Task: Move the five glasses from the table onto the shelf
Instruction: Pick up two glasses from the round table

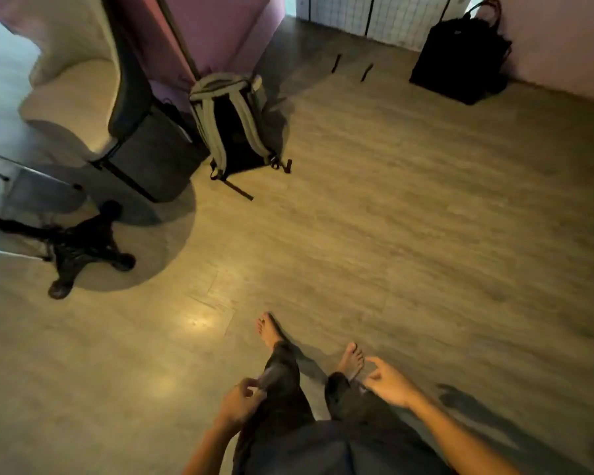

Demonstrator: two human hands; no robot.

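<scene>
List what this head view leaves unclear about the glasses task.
- Left hand: seems to hold a clear glass, but motion blur and the dark trousers behind it leave that uncertain.
- Right hand: open, holding nothing.
- Table, shelf, other glasses: none identifiable in the head view.
- Forearms: cut off by the bottom edge.

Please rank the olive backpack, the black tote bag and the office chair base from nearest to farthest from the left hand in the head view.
From the left hand:
1. Office chair base, left on the floor.
2. Olive backpack, ahead, leaning against the partition.
3. Black tote bag, far right, by the wall.
</scene>
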